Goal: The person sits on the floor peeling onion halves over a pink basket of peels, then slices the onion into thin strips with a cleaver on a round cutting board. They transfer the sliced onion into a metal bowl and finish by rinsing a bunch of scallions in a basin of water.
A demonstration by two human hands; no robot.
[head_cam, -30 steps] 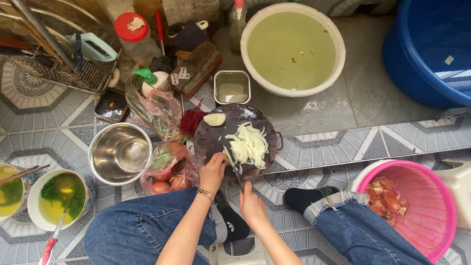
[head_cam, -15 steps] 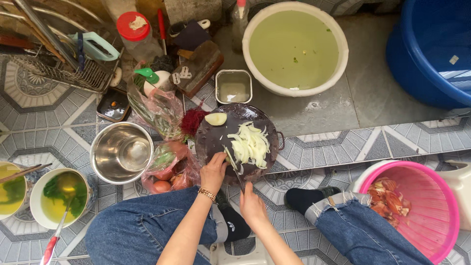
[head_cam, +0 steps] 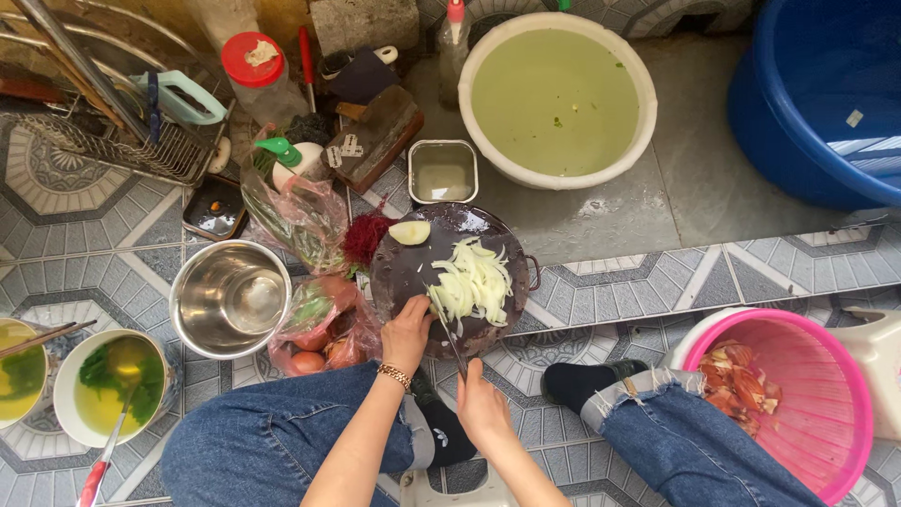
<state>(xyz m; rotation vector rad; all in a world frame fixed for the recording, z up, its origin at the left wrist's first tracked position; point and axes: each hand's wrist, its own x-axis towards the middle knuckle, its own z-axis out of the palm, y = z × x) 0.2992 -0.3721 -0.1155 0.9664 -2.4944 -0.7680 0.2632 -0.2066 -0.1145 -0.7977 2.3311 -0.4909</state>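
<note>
Patterned grey floor tiles (head_cam: 75, 235) fill the view from above, where a person in blue jeans crouches over a round dark cutting board (head_cam: 413, 272) set on the floor. On the board lies a pile of sliced white onion (head_cam: 472, 282), with an uncut onion piece (head_cam: 409, 232) near the far edge. The left hand (head_cam: 406, 330) rests on the board's near edge, fingers curled down beside the slices. The right hand (head_cam: 481, 406) is closed around the handle of a knife (head_cam: 448, 330), whose blade reaches into the onion. Just left of the board sit plastic bags of vegetables (head_cam: 319, 329) and an empty steel bowl (head_cam: 229, 299). Further left is a white bowl of green soup (head_cam: 113, 387). Beyond the board stand a small metal tin (head_cam: 443, 171) and a white basin of cloudy greenish water (head_cam: 556, 99). A blue tub (head_cam: 826, 94) is at the far right, and a pink colander of onion peelings (head_cam: 798, 413) near the right knee.
</note>
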